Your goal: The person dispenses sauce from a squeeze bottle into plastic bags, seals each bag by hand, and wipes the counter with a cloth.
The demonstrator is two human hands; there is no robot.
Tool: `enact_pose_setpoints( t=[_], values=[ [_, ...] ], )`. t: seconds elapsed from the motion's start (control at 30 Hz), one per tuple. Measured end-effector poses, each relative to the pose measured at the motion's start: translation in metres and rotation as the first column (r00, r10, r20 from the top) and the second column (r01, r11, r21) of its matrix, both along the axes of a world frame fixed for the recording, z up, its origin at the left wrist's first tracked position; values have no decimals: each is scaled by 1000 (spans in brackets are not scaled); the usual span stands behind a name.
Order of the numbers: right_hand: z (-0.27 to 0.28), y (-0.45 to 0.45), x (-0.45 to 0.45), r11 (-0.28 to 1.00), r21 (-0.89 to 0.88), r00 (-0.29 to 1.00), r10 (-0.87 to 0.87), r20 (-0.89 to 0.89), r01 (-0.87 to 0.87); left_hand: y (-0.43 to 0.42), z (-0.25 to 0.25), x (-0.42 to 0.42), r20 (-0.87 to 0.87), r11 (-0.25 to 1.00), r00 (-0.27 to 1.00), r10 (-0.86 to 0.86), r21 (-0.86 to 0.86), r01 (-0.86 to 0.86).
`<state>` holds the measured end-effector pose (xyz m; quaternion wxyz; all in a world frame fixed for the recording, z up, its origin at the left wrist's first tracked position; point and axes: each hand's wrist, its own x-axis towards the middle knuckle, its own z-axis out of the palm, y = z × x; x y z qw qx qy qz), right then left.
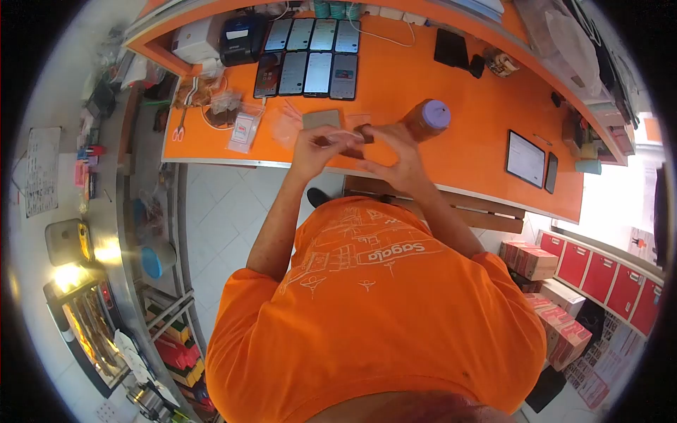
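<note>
Over the front edge of the orange table, my left hand [319, 149] has its fingers closed around a small thin, pale item that I cannot make out well. My right hand [398, 158] is just to the right, its thumb and fingers spread apart, with the index fingertip near a small dark item [364, 134]. Behind my left hand lies a flat grey-brown rectangle [321, 118]. A clear plastic bag [285, 127] is at its left. To the right of my right hand stands a bottle with a purple lid [436, 113].
Several phones [319, 72] lie in two rows at the back. Scissors [179, 132] and a labelled packet [243, 132] are at the left. A tablet [525, 159] lies at the right. A wooden bench [465, 206] is under the table's front edge [247, 163].
</note>
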<state>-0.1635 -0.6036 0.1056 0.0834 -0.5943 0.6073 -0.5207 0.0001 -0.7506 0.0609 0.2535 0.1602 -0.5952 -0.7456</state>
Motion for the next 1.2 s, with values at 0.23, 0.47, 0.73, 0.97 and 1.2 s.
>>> enact_pose_setpoints(
  t=[0.23,0.47,0.73,0.97,1.2],
  values=[
    [-22,-5,14,998,-20,961,62,268,-59,21,15,7,69,984,995,66,-169,-53],
    [-28,3,8,997,77,941,-1,339,-27,23,-1,16,79,972,991,110,-215,-91],
    [-39,4,9,988,145,832,-46,553,-42,30,-2,17,76,943,960,268,-222,-246],
    [-31,4,11,986,152,877,-13,480,-69,47,-4,0,-25,968,970,244,-54,-245],
    [-57,12,1,959,269,889,-44,456,-90,53,-36,-22,20,893,959,283,-369,-256]
  ],
)
